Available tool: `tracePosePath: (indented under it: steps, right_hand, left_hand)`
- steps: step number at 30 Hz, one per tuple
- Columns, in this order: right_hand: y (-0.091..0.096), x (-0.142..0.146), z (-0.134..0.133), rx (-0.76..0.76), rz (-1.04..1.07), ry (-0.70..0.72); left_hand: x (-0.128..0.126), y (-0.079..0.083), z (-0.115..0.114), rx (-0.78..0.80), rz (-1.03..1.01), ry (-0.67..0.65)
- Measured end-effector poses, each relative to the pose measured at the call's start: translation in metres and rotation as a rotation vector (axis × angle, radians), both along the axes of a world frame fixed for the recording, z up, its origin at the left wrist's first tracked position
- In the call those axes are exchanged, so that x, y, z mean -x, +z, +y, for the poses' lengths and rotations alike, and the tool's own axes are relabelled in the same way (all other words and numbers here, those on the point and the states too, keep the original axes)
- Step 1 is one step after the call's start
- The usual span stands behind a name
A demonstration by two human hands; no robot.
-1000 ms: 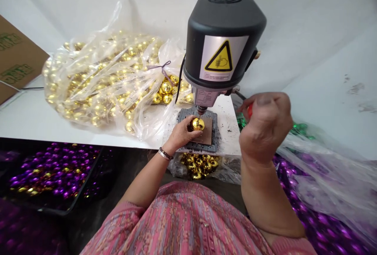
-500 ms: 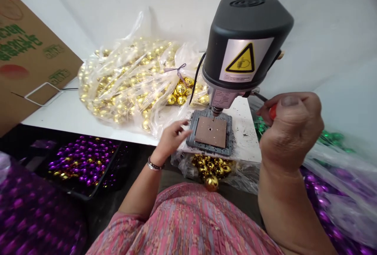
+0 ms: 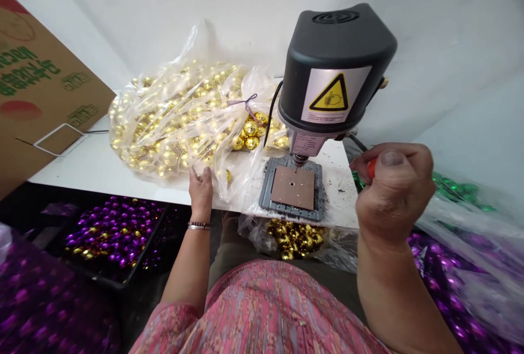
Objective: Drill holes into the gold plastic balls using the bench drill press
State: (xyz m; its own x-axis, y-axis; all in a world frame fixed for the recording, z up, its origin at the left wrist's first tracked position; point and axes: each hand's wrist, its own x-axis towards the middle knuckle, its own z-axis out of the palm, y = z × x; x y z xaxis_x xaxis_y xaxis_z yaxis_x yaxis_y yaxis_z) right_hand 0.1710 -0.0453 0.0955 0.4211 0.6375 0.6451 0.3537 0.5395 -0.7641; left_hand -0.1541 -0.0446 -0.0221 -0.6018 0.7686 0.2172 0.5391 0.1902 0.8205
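My right hand is wrapped round the red knob of the feed lever on a bench drill press. Under its chuck, a thin drill bit stands over a brown square plate with a small hole, lying on the grey base. My left hand is at the front edge of a clear plastic bag full of shiny gold balls. Its thumb and a finger are apart, with nothing visible between them. One gold ball shows just right of that hand.
Dark shavings lie round the drill base on the white table. Below the front edge, an open bag holds gold balls. A cardboard box stands left, above a black tray of purple and gold balls. Green balls are bagged at right.
My left hand has moved left from beside the drill base to the bag of gold balls. A gold ball seen at the table's front edge is no longer there. My right hand stays on the knob.
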Motion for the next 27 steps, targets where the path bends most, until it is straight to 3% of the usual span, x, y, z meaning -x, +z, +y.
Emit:
tracePosePath:
  steps: [3, 6, 8, 10, 12, 13, 16, 19, 23, 27]
  right_hand:
    - [-0.002, 0.0, -0.001, 0.006, 0.01, 0.007]
    - [-0.004, 0.0, 0.0, -0.004, 0.007, 0.006]
    - [-0.005, 0.0, 0.0, -0.011, 0.015, 0.005]
    - [-0.006, 0.001, 0.0, -0.012, 0.027, -0.004]
    - [-0.006, 0.001, -0.001, -0.009, 0.024, -0.016]
    - [-0.006, 0.001, -0.001, -0.005, 0.019, -0.015]
    - [-0.006, 0.0, -0.002, -0.009, 0.009, 0.019]
    - [-0.009, 0.0, -0.001, -0.022, 0.007, 0.01]
    - [-0.011, -0.001, 0.0, -0.017, -0.011, -0.002]
    - [-0.012, -0.002, -0.001, -0.011, 0.0, 0.04]
  left_hand:
    - [-0.005, 0.011, 0.001, -0.011, -0.015, 0.169]
    - [-0.015, 0.025, -0.001, -0.07, 0.164, 0.282]
    - [-0.025, 0.033, -0.001, -0.162, 0.288, 0.19]
    - [-0.034, 0.037, 0.002, -0.157, 0.345, -0.042]
    - [-0.039, 0.038, 0.006, -0.017, 0.401, -0.22]
    - [-0.039, 0.038, 0.008, 0.082, 0.443, -0.247]
    - [-0.035, 0.034, 0.01, 0.363, 0.593, -0.212]
    - [-0.029, 0.029, 0.006, 0.512, 0.656, -0.212]
    - [-0.026, 0.023, 0.002, 0.535, 0.531, -0.223]
    - [-0.029, 0.025, -0.002, 0.205, 0.087, -0.249]
